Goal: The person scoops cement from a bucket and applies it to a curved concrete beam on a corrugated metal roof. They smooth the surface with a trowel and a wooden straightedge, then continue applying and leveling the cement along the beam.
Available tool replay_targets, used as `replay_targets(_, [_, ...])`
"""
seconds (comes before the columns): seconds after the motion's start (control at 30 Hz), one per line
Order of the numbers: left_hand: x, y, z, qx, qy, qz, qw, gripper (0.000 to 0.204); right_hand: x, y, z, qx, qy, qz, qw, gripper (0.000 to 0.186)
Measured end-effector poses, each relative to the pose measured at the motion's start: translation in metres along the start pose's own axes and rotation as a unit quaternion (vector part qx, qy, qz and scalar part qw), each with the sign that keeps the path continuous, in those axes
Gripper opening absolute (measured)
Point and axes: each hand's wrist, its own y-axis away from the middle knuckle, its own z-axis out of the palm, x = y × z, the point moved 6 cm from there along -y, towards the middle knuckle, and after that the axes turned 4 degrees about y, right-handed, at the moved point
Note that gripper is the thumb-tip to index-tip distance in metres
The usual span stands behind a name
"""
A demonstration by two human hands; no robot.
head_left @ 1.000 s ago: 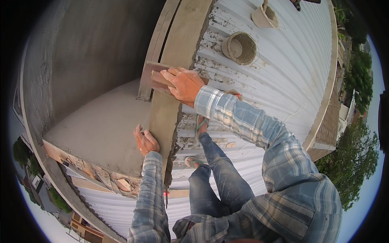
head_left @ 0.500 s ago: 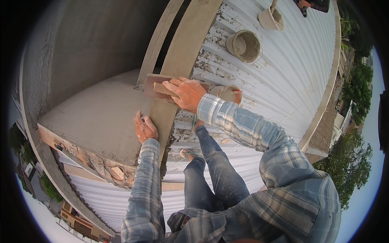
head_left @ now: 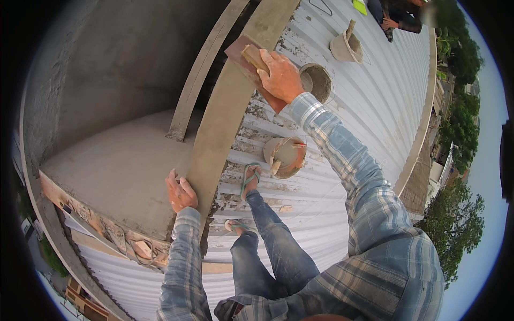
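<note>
Gripping a flat, rectangular, reddish-brown float [head_left: 249, 67] by its pale wooden handle [head_left: 252, 55]: person's right hand [head_left: 282, 77], fingers closed. Float lies slantwise across a long, grey cement ledge [head_left: 214, 131], overhanging its right edge. Left hand [head_left: 182, 191]: empty, fingers loosely spread, at ledge's left edge. On white corrugated roofing [head_left: 375, 107]: 3 round, mortar-smeared buckets [head_left: 271, 150].

A white corrugated roof [head_left: 385, 107] is carrying a near bucket [head_left: 271, 150], a middle bucket [head_left: 322, 80] and a far bucket [head_left: 340, 48]. Mortar crumbs [head_left: 256, 115] are littering its ridges beside a concrete ledge [head_left: 214, 136]; a small tan block [head_left: 286, 208] is lying near two standing, sandalled feet [head_left: 250, 177].
</note>
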Motion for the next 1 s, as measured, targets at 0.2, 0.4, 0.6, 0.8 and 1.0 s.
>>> replay_targets(0.2, [-0.004, 0.002, 0.002, -0.04, -0.019, -0.032, 0.999, 0.039, -0.028, -0.001, -0.015, -0.015, -0.027, -0.089, 0.996, 0.055])
replay_targets(0.4, [0.009, -0.004, 0.011, -0.023, 0.012, -0.016, 1.0, 0.04, 0.07, -0.058, -0.023, 0.089, 0.046, 0.091, 0.991, 0.055])
replay_targets(0.6, [-0.012, 0.006, 0.0, -0.015, -0.009, -0.022, 1.0, 0.039, -0.092, 0.059, 0.027, -0.137, -0.047, -0.16, 0.977, 0.056])
replay_targets(0.8, [0.004, -0.003, 0.009, -0.004, 0.024, -0.007, 1.0, 0.039, 0.034, -0.022, -0.02, 0.085, 0.059, 0.063, 0.993, 0.058])
replay_targets(1.0, [-0.005, 0.001, 0.001, 0.007, -0.005, 0.011, 1.0, 0.039, -0.147, 0.128, 0.061, -0.155, -0.078, -0.077, 0.982, 0.059])
